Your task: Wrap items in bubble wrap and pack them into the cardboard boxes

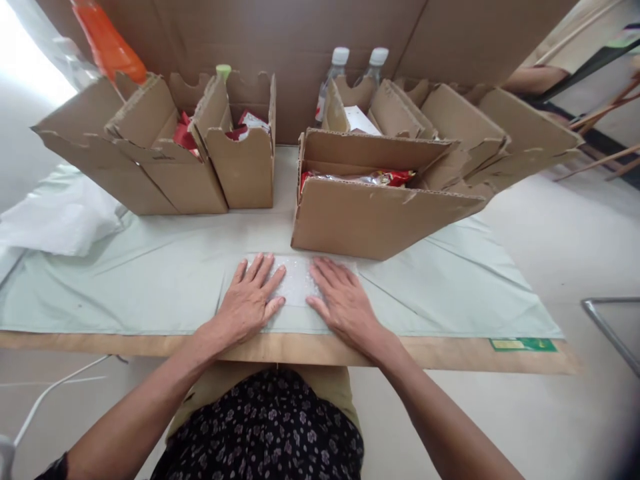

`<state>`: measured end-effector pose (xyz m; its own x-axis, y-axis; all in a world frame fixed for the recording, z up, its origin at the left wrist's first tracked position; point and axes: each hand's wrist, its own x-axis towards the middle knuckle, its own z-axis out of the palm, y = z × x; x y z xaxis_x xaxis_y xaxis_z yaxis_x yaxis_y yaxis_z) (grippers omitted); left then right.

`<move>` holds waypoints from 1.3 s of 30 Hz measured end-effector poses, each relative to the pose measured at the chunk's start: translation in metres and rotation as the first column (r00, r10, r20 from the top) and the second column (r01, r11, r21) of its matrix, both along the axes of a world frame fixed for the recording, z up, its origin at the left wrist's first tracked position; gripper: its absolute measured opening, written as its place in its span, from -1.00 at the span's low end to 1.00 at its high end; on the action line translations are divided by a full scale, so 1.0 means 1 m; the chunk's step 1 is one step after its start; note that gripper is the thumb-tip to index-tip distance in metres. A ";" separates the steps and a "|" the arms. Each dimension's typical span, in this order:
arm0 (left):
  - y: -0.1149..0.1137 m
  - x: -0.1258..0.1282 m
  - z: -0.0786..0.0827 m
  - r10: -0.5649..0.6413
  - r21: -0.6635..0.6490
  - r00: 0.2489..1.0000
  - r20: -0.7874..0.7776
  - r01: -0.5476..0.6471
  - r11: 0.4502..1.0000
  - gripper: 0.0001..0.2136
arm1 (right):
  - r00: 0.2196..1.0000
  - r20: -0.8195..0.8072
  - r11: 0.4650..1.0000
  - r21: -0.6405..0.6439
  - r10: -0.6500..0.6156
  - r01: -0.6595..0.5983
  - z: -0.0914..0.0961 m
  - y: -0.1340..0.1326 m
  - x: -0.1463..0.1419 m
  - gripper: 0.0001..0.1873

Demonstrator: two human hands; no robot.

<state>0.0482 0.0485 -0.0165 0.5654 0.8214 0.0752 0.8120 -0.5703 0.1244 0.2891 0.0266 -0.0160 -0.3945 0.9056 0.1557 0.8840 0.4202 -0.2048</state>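
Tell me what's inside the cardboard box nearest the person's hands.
Shiny packaging shows inside the box: red and yellow toward the right, clear or silvery in the middle, red at the left. The front wall hides whatever lies lower, so I can't tell what's there.

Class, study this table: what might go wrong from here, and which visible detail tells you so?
1. The clear plastic under the left hand and right hand might slip or wrinkle on the creased cloth.
2. The front cardboard box stands just beyond the right hand, so a forward push might knock it.
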 end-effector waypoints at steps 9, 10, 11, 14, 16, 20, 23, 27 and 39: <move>0.000 -0.013 0.002 -0.049 -0.060 0.995 0.088 0.055 0.997 -0.39 | 0.990 -0.075 0.992 0.024 -0.119 0.121 0.011 -0.037 0.071 -0.47; -0.001 -0.016 0.004 -0.050 -0.064 0.994 0.099 0.056 0.996 -0.39 | 0.994 -0.070 0.997 0.009 -0.080 0.081 0.014 -0.035 0.072 -0.46; -0.002 -0.018 0.006 -0.046 -0.063 0.992 0.114 0.053 0.997 -0.40 | 0.998 -0.055 0.999 -0.004 -0.038 0.037 0.016 -0.032 0.072 -0.44; -0.007 -0.028 0.013 -0.042 -0.029 0.987 0.156 0.047 0.998 -0.56 | 1.000 -0.003 0.999 0.029 0.030 -0.030 0.018 -0.027 0.073 -0.53; -0.010 -0.033 0.017 -0.076 0.012 0.983 0.167 0.075 0.997 -0.68 | 1.000 -0.003 0.992 0.127 0.018 -0.018 0.016 -0.029 0.069 -0.65; -0.004 -0.037 0.020 -0.148 0.139 0.984 0.098 0.133 0.981 -0.67 | 0.990 -0.136 0.979 0.204 0.024 0.004 0.024 -0.051 0.033 -0.77; 0.008 -0.040 0.022 -0.114 0.222 0.992 0.054 0.099 0.970 -0.62 | 0.937 -0.329 0.993 0.061 0.118 -0.103 0.037 -0.075 -0.003 -0.80; 0.000 -0.053 0.029 -0.117 0.197 0.981 0.157 0.084 0.977 -0.57 | 0.892 -0.375 0.966 0.046 0.251 -0.253 0.039 -0.096 -0.014 -0.51; -0.109 -0.016 0.015 -0.177 0.125 0.824 0.538 0.129 0.984 -0.70 | 0.903 -0.351 0.958 0.232 0.247 -0.171 0.014 -0.087 -0.029 -0.82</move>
